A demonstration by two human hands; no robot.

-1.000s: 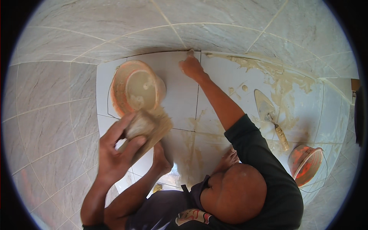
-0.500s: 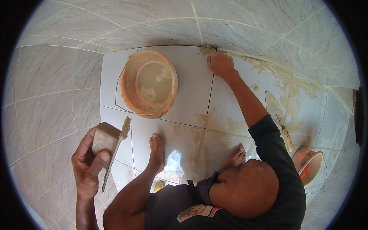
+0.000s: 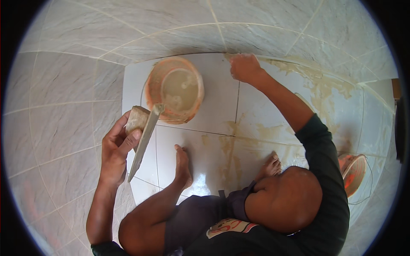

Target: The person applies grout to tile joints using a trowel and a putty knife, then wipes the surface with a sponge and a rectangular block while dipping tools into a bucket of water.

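Note:
My left hand (image 3: 115, 149) grips a float with a pale block handle (image 3: 139, 117); its flat, mortar-smeared plate (image 3: 145, 143) is seen nearly edge-on, slanting near the bucket. The orange bucket (image 3: 195, 91) holds cloudy liquid on the white tiled floor (image 3: 213, 106). My right hand (image 3: 245, 68), fingers curled and dusted pale, is at the joint between floor and back wall, beside smeared beige grout (image 3: 320, 87); whatever is under its fingertips is hidden. A trowel blade (image 3: 302, 97) shows only partly behind my right forearm.
Grey marbled wall tiles (image 3: 60, 128) rise at the back and left. A smaller orange bucket (image 3: 354, 175) with a wire handle stands at the lower right, behind my sleeve. My bare feet (image 3: 183, 166) rest on the floor tiles, and a dark edge (image 3: 399, 128) is at the far right.
The float was over the bucket's lower rim, swung down-left, and is now raised back rightward toward it. My right hand moved rightward along the wall joint, then stayed there, fingers curling.

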